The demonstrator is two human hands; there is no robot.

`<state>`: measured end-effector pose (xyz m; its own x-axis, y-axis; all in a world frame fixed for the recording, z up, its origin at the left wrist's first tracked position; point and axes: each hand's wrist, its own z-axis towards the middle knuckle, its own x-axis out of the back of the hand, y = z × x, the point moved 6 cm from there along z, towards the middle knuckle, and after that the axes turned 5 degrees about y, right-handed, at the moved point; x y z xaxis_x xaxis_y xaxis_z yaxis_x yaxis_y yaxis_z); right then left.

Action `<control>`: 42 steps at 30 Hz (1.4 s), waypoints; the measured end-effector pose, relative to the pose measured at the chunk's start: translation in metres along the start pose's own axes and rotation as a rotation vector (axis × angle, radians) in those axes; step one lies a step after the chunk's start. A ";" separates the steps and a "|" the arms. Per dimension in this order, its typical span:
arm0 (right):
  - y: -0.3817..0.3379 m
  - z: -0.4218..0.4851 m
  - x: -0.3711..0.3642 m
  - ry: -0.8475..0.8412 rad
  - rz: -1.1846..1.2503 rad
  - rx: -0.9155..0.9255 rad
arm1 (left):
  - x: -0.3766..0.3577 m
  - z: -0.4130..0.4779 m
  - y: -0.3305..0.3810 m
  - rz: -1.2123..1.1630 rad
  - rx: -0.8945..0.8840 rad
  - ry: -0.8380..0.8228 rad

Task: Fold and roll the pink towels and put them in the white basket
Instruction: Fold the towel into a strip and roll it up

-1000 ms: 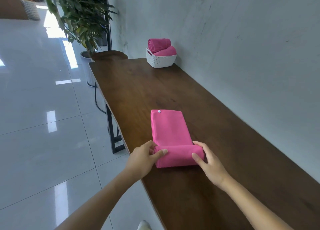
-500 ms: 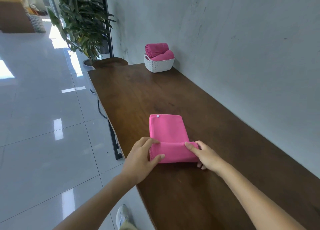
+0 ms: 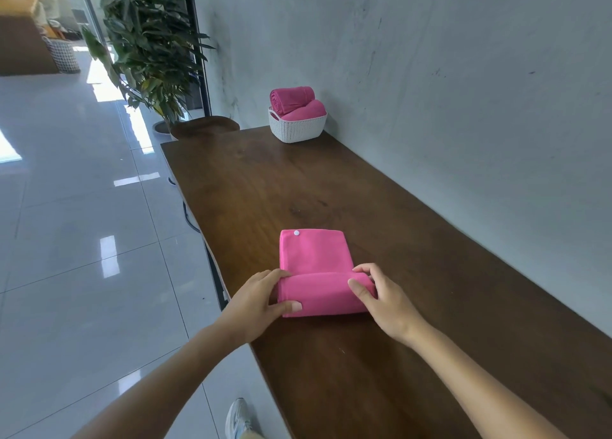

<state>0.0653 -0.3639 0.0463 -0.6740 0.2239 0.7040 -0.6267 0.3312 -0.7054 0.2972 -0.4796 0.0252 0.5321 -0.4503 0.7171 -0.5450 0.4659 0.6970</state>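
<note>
A folded pink towel [image 3: 314,256] lies on the dark wooden table [image 3: 414,240], its near end wound into a thick roll. My left hand [image 3: 258,303] grips the roll's left end, thumb in front and fingers over the top. My right hand [image 3: 384,299] grips the right end the same way. The flat far part of the towel carries a small white snap button at its far left corner. At the table's far end, against the wall, stands the white basket [image 3: 296,129] with two rolled pink towels [image 3: 293,99] in it.
A grey wall runs along the table's right side. A round wooden stool [image 3: 205,129] and a potted plant [image 3: 149,51] stand beyond the far left corner. Glossy floor tiles lie left of the table edge, and my shoe [image 3: 238,418] shows below.
The roll has grown thicker and moved away from me along the towel, leaving less flat towel. Both hands moved forward with it. The camera has tilted up a little.
</note>
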 end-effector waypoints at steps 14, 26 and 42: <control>0.011 -0.037 -0.008 -0.034 0.138 -0.028 | 0.002 -0.004 -0.006 -0.354 0.116 -0.252; 0.012 -0.019 -0.011 -0.052 0.130 -0.176 | 0.004 -0.011 0.007 -0.175 0.114 0.095; 0.003 -0.020 -0.009 0.000 0.247 -0.220 | 0.004 0.005 0.001 -0.123 -0.006 -0.065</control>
<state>0.0774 -0.3470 0.0397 -0.7951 0.3226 0.5135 -0.3446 0.4564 -0.8203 0.2953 -0.4847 0.0286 0.5516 -0.5526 0.6248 -0.4740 0.4087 0.7799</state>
